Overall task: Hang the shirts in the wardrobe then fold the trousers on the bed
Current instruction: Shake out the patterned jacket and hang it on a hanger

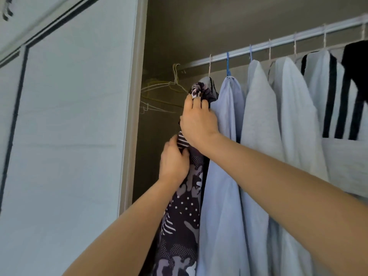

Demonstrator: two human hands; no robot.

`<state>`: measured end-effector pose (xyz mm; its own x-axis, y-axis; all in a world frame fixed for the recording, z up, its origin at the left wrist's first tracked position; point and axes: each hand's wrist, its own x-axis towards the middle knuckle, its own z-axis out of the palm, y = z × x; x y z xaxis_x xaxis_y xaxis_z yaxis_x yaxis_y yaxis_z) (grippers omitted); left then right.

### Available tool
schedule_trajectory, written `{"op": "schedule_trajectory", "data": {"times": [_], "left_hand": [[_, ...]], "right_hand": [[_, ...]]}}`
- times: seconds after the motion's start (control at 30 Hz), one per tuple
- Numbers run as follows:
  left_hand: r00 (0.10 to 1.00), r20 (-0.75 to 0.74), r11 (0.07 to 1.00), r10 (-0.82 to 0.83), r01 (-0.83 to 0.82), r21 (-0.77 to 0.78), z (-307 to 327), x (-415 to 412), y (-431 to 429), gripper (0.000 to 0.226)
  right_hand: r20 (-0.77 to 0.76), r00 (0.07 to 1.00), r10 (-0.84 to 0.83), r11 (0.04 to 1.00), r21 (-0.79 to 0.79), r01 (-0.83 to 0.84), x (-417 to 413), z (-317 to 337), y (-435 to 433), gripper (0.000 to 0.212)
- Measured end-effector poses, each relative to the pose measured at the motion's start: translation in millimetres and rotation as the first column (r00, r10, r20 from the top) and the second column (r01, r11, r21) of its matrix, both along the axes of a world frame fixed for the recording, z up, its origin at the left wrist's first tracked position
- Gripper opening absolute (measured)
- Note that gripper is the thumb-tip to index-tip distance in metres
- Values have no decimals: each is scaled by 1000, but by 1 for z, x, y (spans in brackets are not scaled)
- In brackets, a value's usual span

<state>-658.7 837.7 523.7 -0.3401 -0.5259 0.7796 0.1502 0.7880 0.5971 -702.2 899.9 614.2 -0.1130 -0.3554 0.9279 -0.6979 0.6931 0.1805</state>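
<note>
Beside the white wardrobe door (pixel 69 136), the left hand (pixel 174 160) pinched the edge of the one dark, white-patterned shirt (pixel 183 226), which hung straight down from the white metal rail (pixel 258 45). The right hand (pixel 197 120), higher and nearer the rail, clutched the shirt's shoulder. At least five pale and striped garments (pixel 258 116) hung to its right.

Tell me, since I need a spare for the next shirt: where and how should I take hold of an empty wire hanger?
I'd pinch the empty wire hanger at its neck, just under the hook, coming from the front left: the neck is where the wires meet, and the patterned shirt crowds its right side.
</note>
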Motion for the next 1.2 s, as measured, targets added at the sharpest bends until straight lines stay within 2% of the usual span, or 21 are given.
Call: {"op": "schedule_trajectory", "data": {"times": [0.13, 0.33, 0.4, 0.5, 0.63, 0.8, 0.93, 1.07, 1.2], "left_hand": [[999, 11, 999, -40, 40, 2, -21, 33, 28, 51], [998, -19, 995, 57, -58, -82, -55, 77, 64, 37], [988, -1, 978, 158, -156, -136, -68, 94, 72, 32], [940, 31, 905, 340, -318, -282, -95, 120, 82, 30], [882, 13, 804, 470, -422, -420, -139, 154, 96, 25], [816, 94, 768, 571, -490, -412, -207, 187, 120, 24], [757, 187, 763, 626, -543, -352, -267, 216, 153, 25], [685, 292, 745, 667, -604, -284, -333, 253, 188, 25], [572, 415, 687, 707, -694, -216, -406, 296, 222, 24]], "right_hand": [[-52, 999, 3, 997, 81, 1, 26, -29, 37, 63], [12, 997, 80, 992, 100, -81, 53, -77, 86, 48], [21, 994, 106, 989, 105, -108, 59, -97, 100, 48], [30, 985, 171, 983, 67, -172, 67, -130, 116, 47], [105, 961, 256, 958, 106, -267, 86, -179, 135, 51], [214, 874, 436, 888, 55, -456, 109, -258, 156, 43], [348, 748, 566, 767, 110, -632, 136, -337, 168, 44], [462, 658, 595, 653, 201, -731, 161, -411, 184, 43], [586, 565, 580, 554, 224, -802, 186, -478, 205, 39]]}}
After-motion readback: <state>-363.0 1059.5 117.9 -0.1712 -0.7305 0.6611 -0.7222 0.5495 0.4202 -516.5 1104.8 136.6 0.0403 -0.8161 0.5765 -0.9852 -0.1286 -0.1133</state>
